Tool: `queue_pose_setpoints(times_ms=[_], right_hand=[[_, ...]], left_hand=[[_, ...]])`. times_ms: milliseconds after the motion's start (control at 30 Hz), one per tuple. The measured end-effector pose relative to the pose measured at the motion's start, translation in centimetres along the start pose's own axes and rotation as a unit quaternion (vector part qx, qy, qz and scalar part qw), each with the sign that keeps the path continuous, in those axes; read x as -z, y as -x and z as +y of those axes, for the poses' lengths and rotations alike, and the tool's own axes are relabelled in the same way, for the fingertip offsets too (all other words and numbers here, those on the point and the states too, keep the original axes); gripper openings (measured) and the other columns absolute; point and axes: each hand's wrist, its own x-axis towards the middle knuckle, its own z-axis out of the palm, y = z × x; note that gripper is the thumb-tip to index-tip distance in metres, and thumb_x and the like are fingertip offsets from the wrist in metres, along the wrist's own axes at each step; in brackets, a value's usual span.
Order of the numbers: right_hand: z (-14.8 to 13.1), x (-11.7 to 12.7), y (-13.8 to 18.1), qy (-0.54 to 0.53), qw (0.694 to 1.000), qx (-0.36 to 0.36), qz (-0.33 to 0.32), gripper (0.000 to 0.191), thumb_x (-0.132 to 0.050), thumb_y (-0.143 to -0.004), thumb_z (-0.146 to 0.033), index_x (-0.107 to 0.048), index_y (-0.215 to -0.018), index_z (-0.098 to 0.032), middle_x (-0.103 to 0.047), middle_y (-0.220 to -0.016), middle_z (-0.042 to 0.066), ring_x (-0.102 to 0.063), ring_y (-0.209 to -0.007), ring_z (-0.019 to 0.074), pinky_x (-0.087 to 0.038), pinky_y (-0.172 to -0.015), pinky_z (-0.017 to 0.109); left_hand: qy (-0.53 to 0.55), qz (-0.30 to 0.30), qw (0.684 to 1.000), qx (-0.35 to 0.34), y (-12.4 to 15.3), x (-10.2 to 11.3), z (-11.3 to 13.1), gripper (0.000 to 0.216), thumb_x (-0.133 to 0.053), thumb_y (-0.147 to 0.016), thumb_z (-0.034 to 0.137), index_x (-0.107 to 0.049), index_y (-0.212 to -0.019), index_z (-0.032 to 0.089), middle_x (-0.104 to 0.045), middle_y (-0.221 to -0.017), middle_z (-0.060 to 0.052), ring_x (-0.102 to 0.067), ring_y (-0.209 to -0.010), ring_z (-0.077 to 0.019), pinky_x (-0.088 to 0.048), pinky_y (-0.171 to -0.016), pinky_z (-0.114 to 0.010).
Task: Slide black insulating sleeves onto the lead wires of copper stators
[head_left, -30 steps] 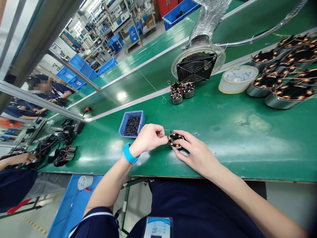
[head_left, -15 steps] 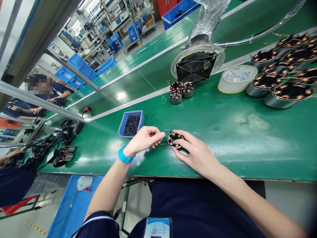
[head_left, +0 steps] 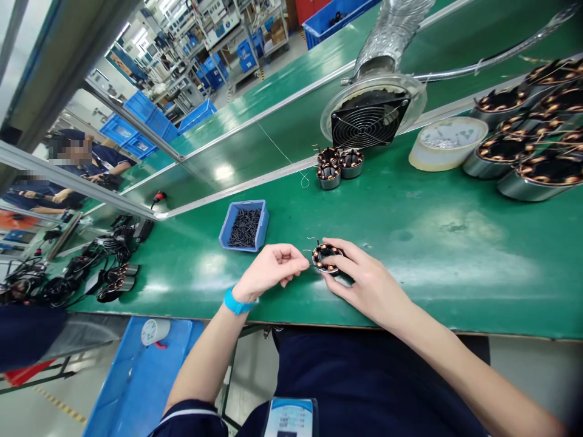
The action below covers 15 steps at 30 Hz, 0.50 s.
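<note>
Now the wound ring [head_left: 317, 255] sits on the green surface [head_left: 410, 297] in front of the person, under the right hand [head_left: 364, 276], whose fingers stay clamped around its right side and reach into its opening; thin leads [head_left: 311, 237] stick out from its left edge.

What has changed is the left hand [head_left: 273, 267]: half a second ago it was drawn off to the left; now its fingertips are back just beside the ring's lower left edge, thumb and forefinger pressed together; whether they pinch a lead or a sleeve is too small to tell. That suggests the work is again at the leads, with the ring kept steady for it.

Farther out, the blue bin [head_left: 262, 229] of black pieces [head_left: 246, 227] stands beyond the left hand; three smaller wound rings [head_left: 328, 177] are grouped near the fan [head_left: 368, 124]; larger wound rings [head_left: 523, 187] crowd the far right.
</note>
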Motion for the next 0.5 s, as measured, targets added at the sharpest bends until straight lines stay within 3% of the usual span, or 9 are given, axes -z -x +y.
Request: queue_pose_setpoints(times_ms=[133,333,433,500], right_hand=[[0.0,0.2,-0.1,0.003,1.000,0.001,-0.002,0.011,-0.058,-0.097,-0.018,-0.066,-0.105,-0.020,-0.060,-0.137,0.016,-0.067,-0.120,0.0287,-0.062,-0.096,0.046],[0.0,0.3,-0.1,-0.019,1.000,0.002,-0.007,0.009,-0.059,-0.097,-0.018,-0.066,-0.103,-0.021,-0.060,-0.139,0.014,-0.066,-0.122,0.0275,-0.061,-0.099,0.044],[-0.1,0.6,-0.1,-0.022,1.000,-0.006,-0.018,0.009,-0.060,-0.097,-0.018,-0.066,-0.102,-0.021,-0.059,-0.140,0.013,-0.065,-0.124,0.0274,-0.060,-0.101,0.044],[0.1,1.1,-0.4,-0.018,0.999,-0.014,-0.029,0.010,-0.060,-0.097,-0.018,-0.067,-0.102,-0.021,-0.059,-0.141,0.012,-0.066,-0.122,0.0267,-0.060,-0.101,0.044]], left_hand=[[0.021,0.020,0.999,-0.037,0.4,-1.0,-0.6,0.044,-0.074,-0.084,0.056,-0.067,-0.081,0.012,-0.062,-0.073,-0.002,-0.052,-0.055,-0.0067,-0.043,-0.050,-0.020],[0.129,-0.025,0.991,-0.009,-1.2,-2.2,-1.3,0.048,-0.075,-0.081,0.059,-0.066,-0.078,0.012,-0.047,-0.049,0.006,-0.026,-0.039,-0.0018,-0.016,-0.040,-0.018],[0.139,-0.043,0.989,-0.003,-1.5,-1.7,-1.6,0.049,-0.075,-0.081,0.060,-0.066,-0.077,0.011,-0.047,-0.046,0.005,-0.026,-0.037,-0.0025,-0.017,-0.039,-0.019],[0.128,-0.022,0.991,-0.014,-1.4,-1.1,-1.8,0.051,-0.072,-0.082,0.062,-0.067,-0.078,0.011,-0.052,-0.050,0.003,-0.031,-0.038,-0.0034,-0.023,-0.039,-0.019]])
